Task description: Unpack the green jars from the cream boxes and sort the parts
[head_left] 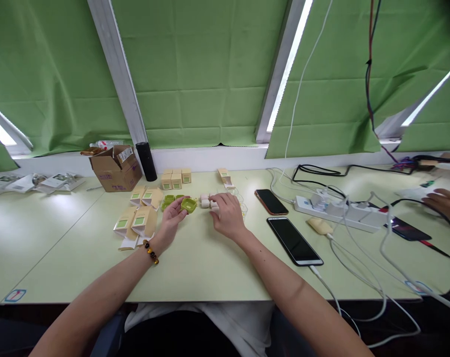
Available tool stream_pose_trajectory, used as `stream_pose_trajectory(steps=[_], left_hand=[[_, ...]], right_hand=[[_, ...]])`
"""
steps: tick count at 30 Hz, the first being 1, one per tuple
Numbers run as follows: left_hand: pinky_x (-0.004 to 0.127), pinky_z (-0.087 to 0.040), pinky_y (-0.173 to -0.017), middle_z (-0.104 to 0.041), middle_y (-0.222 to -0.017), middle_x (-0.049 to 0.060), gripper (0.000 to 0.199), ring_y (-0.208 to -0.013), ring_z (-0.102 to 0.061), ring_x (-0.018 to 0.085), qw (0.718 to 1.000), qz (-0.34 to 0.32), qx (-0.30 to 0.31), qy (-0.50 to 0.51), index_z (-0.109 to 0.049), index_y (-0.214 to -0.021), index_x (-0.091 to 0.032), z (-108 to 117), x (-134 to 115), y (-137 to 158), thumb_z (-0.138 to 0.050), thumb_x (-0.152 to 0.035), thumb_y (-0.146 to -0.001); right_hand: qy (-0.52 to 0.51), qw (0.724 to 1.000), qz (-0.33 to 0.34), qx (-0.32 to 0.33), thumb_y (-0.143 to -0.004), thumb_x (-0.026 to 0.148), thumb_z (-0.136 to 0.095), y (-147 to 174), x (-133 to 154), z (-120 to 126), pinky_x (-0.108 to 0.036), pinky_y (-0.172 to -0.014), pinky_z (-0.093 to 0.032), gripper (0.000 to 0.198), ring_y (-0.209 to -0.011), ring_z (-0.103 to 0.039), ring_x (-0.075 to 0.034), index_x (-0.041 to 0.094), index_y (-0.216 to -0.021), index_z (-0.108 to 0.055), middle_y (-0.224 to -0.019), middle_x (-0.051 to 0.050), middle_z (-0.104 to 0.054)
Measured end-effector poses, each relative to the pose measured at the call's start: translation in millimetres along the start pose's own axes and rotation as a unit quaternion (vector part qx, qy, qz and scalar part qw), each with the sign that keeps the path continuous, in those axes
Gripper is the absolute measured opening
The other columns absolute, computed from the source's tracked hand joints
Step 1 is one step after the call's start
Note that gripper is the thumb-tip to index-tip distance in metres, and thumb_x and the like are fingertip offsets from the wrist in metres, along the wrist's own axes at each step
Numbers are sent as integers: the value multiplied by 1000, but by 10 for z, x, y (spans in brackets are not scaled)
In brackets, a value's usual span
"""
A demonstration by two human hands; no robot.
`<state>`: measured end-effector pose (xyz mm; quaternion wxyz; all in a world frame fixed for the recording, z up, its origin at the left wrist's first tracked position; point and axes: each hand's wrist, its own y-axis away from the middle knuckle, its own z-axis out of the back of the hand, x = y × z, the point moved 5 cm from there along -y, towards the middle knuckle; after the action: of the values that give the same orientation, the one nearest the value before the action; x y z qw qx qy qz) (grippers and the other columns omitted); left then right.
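Note:
A small green square plastic tray (189, 205) is held up in my left hand (170, 218), fingers and thumb closed on its left edge. Behind it on the table lie more green plastic pieces (168, 199). My right hand (226, 213) reaches over several small pale pink cylindrical pieces (204, 201). Its fingers are bent down at them; whether they grip one is hidden. Just beyond that hand lie clear bits with thin strands (241, 198). Left of my left hand sit several flat open cartons (145, 220) with green windows.
Small closed boxes (176, 178) and an open carton (225, 177) stand farther back. A cardboard box (116, 168) and black cylinder (146, 161) are at back left. Phones (294, 240), a power strip (340, 213) and cables spread rightward. Another person's hand (446, 203) shows at far right.

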<state>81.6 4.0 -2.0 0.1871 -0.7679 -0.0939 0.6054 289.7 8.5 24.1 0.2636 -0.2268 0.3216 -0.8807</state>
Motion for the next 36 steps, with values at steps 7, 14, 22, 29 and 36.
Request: stream_pose_trajectory(steps=[7, 14, 22, 29, 36], left_hand=[[44, -47, -110, -70, -139, 13, 55, -130, -63, 32, 997, -15, 72, 1, -72, -134, -23, -96, -55, 51, -84, -38, -82], [46, -48, -109, -71, -137, 12, 53, -130, -63, 33, 994, 22, 101, 26, -73, -133, -25, -115, 51, 76, -84, -40, -83], [42, -51, -97, -72, -107, 9, 49, -106, -65, 27, 994, -1, 81, -77, -65, -138, -26, -191, -97, 112, -63, -55, -99], [53, -40, -112, -70, -126, 11, 41, -123, -52, 33, 924, -201, -3, -327, -67, -136, -28, -170, -358, 155, -68, -36, -96], [55, -44, -108, -70, -122, 11, 37, -119, -55, 33, 880, -263, 45, -393, -73, -130, -32, -265, -352, 197, -69, -25, -93]], right_hand=[[-146, 975, 154, -65, -88, 18, -60, 128, 334, 71, -59, -113, -42, 74, -136, -53, -36, 24, -158, -39, -145, -14, -61], [-176, 964, 190, -54, -90, 13, -59, 152, 427, 62, -59, -110, -49, 78, -135, -55, -34, 28, -161, -32, -147, -11, -63], [-373, 927, 21, -30, -98, 35, -66, 78, 319, -29, -48, -95, -57, 46, -114, -67, -28, 28, -142, -53, -129, -12, -69], [-588, 793, -153, 48, -95, 64, -65, 42, 204, -234, -35, -73, -58, 54, -77, -66, -17, 28, -134, -56, -92, -2, -70], [-602, 759, -236, 71, -85, 79, -67, 60, 159, -396, -28, -54, -51, 58, -56, -58, -13, 21, -93, -67, -74, 1, -63]])
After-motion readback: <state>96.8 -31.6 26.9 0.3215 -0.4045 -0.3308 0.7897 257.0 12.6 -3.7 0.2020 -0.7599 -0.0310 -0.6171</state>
